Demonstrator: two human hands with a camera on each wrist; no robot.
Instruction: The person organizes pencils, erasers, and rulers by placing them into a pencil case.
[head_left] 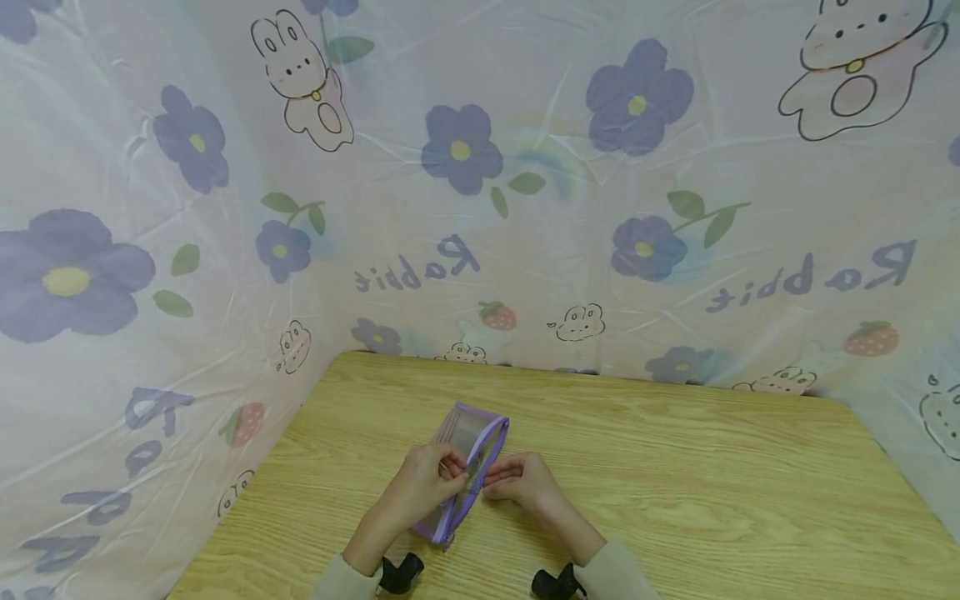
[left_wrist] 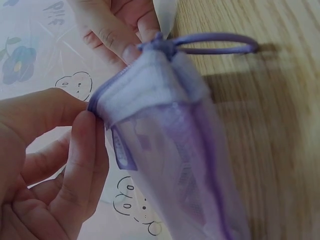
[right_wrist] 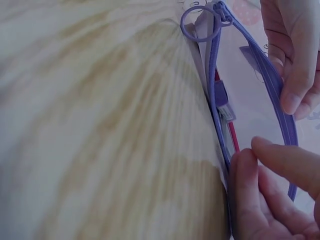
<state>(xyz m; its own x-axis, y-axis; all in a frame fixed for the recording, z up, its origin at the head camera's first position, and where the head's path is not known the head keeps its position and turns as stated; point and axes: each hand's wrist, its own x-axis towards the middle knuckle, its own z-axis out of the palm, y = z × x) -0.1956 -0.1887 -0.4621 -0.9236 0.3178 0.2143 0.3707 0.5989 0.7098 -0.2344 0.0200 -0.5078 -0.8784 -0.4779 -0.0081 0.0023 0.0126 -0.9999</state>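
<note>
A purple-edged mesh zip pouch lies tilted on the table, its zip undone and its mouth gaping. In the head view, my left hand pinches the near-left rim of the mouth. The left wrist view shows that thumb and finger on the purple edge. My right hand is at the opposite rim, fingertips touching the pouch. In the right wrist view its thumb and index tips nearly meet at the mouth; whether anything is between them is hidden. Inside show a thin red stick and a purple-and-white piece.
A purple ring pull hangs at one end of the zip. The wood-grain table extends to both sides. A curtain with rabbits and flowers encloses the back and sides. Black wrist mounts sit near the sleeves.
</note>
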